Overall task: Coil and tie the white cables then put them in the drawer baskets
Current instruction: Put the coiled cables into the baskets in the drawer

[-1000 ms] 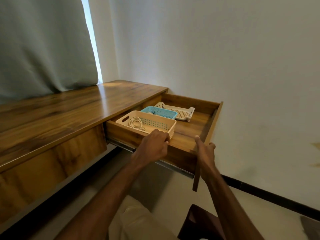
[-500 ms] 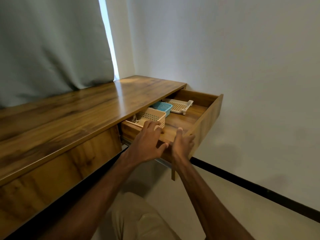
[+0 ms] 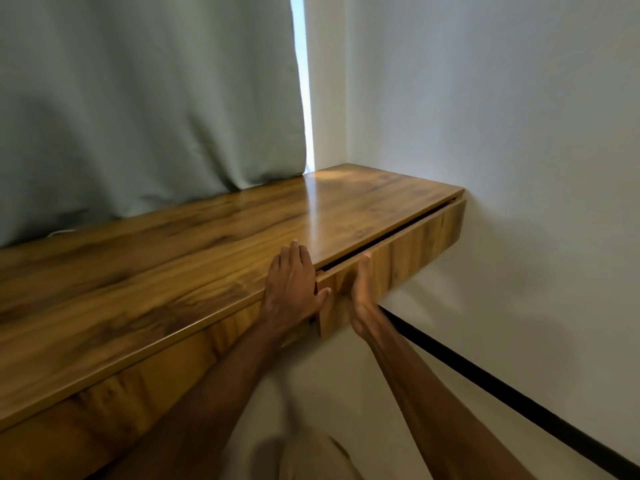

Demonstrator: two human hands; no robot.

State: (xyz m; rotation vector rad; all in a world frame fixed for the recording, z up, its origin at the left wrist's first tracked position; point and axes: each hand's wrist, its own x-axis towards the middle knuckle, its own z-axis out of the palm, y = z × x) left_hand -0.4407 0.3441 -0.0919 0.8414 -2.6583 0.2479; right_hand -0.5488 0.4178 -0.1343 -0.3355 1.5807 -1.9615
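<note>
The drawer [image 3: 415, 240] is all but shut; only a thin dark gap shows between its front and the worktop [image 3: 173, 258] above the right hand [image 3: 362, 292]. That hand lies flat against the drawer front, fingers straight, holding nothing. The left hand [image 3: 294, 285] rests open on the worktop edge just beside it, thumb spread towards the drawer's near corner. The white cables and baskets are out of sight, presumably inside the drawer beyond the right palm. To finish well, I would push evenly and squarely with the right palm. The left thumb should come clear of the corner so it isn't pinched, and the push should ease off at the end so nothing inside jolts. No brand, label or writing can be read anywhere.
</note>
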